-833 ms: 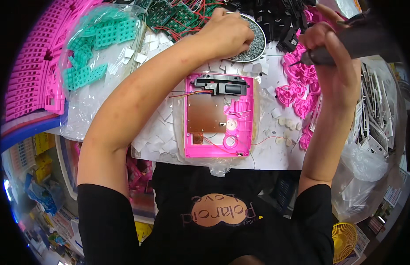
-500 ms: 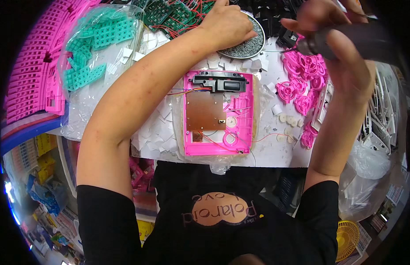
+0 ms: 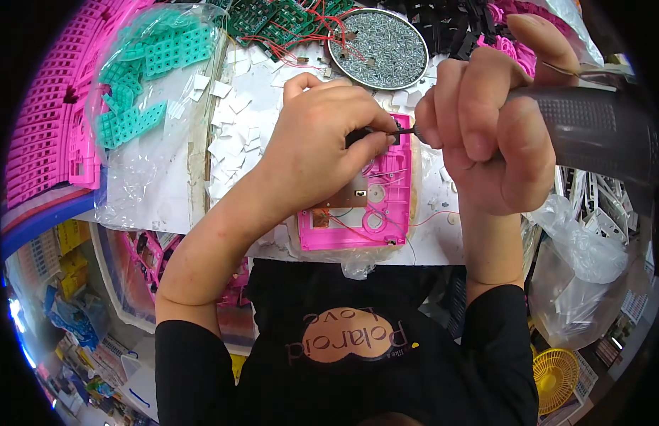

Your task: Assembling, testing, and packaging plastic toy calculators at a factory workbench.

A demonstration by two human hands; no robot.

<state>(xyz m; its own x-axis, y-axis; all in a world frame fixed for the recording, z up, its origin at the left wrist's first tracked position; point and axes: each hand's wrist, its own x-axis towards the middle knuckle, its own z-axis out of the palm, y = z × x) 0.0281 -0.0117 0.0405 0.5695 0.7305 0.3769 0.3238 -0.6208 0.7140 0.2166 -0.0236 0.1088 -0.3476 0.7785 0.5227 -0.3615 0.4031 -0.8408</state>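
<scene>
My right hand point(image 3: 485, 121) is wrapped around a dark grey electric screwdriver point(image 3: 592, 124), held level with its thin bit pointing left. At the bit's tip, the thumb and forefinger of my left hand point(image 3: 322, 131) are pinched together; whatever is between them is too small to make out. Both hands are above a pink plastic housing point(image 3: 397, 188) that lies open on the table. Inside it are a brown circuit board point(image 3: 349, 197), partly covered by my left hand, and thin wires. A black module point(image 3: 397, 135) at the housing's far end is mostly hidden.
Behind the housing stands a round metal dish point(image 3: 386, 88) of small screws point(image 3: 379, 46). Green circuit boards point(image 3: 279, 25) with red wires lie beside it, black parts point(image 3: 450, 28) to its right. Bagged teal pieces point(image 3: 177, 50) and pink grilles point(image 3: 45, 113) are left; white frames point(image 3: 606, 206) are right.
My left hand has come back from the screw dish to over the housing, its fingers at the bit. My right hand has brought the electric screwdriver lower and to the left.
</scene>
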